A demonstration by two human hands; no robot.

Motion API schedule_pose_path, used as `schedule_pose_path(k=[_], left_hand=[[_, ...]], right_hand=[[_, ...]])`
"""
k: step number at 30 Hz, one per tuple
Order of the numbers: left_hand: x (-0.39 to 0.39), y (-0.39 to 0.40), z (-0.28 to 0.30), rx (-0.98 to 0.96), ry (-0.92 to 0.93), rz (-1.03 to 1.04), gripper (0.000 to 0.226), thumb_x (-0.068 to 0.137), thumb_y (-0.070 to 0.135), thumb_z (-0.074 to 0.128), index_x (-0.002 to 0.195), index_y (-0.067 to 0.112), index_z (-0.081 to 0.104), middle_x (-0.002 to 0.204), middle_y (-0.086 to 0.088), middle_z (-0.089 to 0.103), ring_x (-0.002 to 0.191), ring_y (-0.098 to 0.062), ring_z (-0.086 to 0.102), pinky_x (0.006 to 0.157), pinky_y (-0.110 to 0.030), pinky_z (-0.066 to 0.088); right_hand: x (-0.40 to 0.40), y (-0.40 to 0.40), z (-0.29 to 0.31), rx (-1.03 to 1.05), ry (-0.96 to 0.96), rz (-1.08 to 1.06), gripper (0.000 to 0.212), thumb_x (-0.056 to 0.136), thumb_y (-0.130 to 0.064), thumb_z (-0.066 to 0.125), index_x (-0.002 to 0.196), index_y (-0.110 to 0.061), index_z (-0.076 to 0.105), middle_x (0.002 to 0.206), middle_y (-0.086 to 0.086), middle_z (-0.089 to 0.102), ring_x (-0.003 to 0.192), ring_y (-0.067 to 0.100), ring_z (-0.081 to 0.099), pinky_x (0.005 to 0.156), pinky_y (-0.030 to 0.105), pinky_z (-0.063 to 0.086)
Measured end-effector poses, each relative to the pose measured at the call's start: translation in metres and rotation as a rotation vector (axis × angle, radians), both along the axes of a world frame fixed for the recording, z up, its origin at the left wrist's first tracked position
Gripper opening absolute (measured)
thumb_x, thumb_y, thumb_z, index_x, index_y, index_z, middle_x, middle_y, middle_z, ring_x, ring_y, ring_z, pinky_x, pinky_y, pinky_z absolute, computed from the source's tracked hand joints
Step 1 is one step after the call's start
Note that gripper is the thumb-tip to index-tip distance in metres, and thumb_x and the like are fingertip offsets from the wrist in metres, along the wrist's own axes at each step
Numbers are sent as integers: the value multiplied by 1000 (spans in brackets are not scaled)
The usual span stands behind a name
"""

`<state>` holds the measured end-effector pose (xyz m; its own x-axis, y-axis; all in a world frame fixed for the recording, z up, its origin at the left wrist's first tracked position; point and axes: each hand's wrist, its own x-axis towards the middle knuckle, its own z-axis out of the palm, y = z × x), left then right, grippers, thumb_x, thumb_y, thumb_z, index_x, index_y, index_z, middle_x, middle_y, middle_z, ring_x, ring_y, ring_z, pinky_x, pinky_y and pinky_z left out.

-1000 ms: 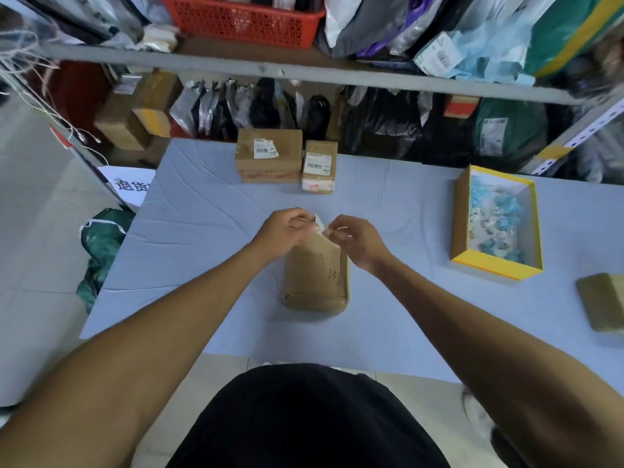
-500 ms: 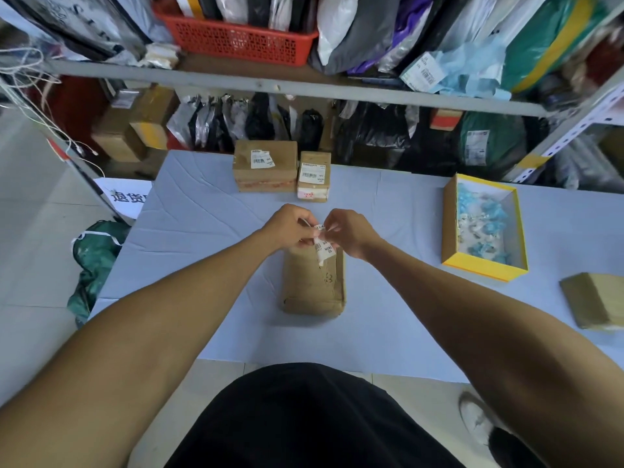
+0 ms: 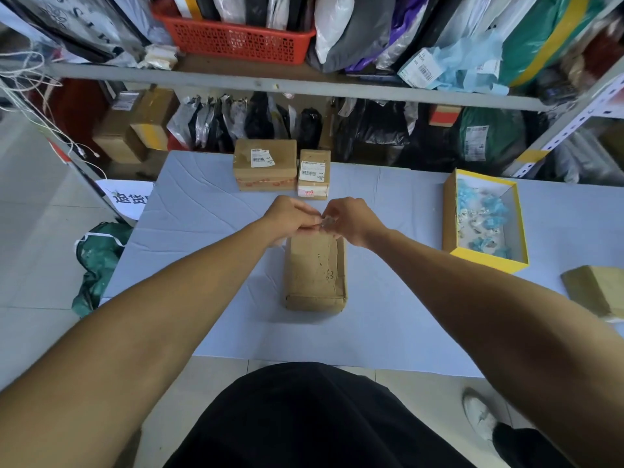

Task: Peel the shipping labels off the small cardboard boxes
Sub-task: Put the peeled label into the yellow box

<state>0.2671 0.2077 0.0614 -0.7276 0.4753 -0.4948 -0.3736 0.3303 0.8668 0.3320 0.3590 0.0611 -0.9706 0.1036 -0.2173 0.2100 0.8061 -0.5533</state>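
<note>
A brown cardboard box [image 3: 315, 273] lies lengthwise in the middle of the table, its top bare of any label. Just above its far end my left hand [image 3: 290, 216] and my right hand [image 3: 351, 219] meet, fingers pinched together on a small crumpled label [image 3: 326, 222] that shows between them. At the table's far edge stand two more boxes: a wider one [image 3: 265, 170] with a white label [image 3: 261, 158], and a narrower one [image 3: 314, 175] with a white label [image 3: 311, 170] on top.
An open yellow-rimmed box [image 3: 486, 261] with blue and white scraps sits at the right. Another brown box [image 3: 597, 288] lies at the right edge. Shelves of parcels and a red basket [image 3: 236, 38] stand behind the table. A green bag [image 3: 98, 258] lies on the floor at left.
The label hung loose from my fingers half a second ago; now it is bunched small between both hands. My hands stay over the box's far end.
</note>
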Motion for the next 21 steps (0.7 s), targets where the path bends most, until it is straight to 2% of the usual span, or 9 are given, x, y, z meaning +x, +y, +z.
schedule_pose_path(k=[2,4,6,8,10,13,17,21], left_hand=[[2,0,1,3,15,-57,19,79,2,77,96,-2,69,96,-17,72,91,-24,72,81,-30,59],[3,2,1,-33,35,-96,26,77,9,80,97,-2,70,92,-14,73,87,-21,72,83,-31,59],[4,3,2,-60,38,-131,25,76,12,81,95,-1,71,87,-13,74,80,-17,71,78,-28,58],[6,2,6,-82,-7,-199,22,78,13,80,93,0,71,90,-16,75,83,-19,72,76,-27,57],[7,1,8,-88,-92,-256,23,81,11,77,97,-2,70,94,-20,74,90,-25,72,83,-31,57],[7,3,12,-91,-155,-319,20,85,5,71,102,-5,66,96,-23,73,97,-31,71,90,-36,56],[2,11,18,-125,-69,-259,11,83,-3,66,94,-4,68,88,-22,73,84,-29,72,84,-35,58],[-3,9,17,-132,22,-131,7,82,3,73,88,3,70,75,-10,71,65,-14,67,62,-24,56]], right_hand=[[0,4,4,-17,6,-35,15,86,-24,69,84,-9,67,71,3,70,64,13,66,63,25,52],[1,3,6,37,8,-28,15,87,-22,67,79,-9,64,65,3,67,59,12,63,60,26,51],[1,1,3,73,-12,-9,14,86,-23,69,87,-13,59,66,3,66,59,14,62,60,30,52],[2,1,1,74,-31,9,39,80,-30,76,104,-19,47,73,5,64,61,18,63,60,33,57],[3,3,1,96,-63,82,61,71,-38,82,110,-23,38,79,6,63,66,21,62,61,38,57],[4,4,6,99,-120,208,71,63,-41,86,112,-22,37,79,4,62,71,19,58,62,35,50],[5,4,11,30,-50,125,63,67,-35,85,111,-19,43,85,5,64,75,20,59,67,34,51],[5,9,8,10,73,35,33,79,-29,78,101,-13,60,91,1,68,81,17,61,73,32,53]])
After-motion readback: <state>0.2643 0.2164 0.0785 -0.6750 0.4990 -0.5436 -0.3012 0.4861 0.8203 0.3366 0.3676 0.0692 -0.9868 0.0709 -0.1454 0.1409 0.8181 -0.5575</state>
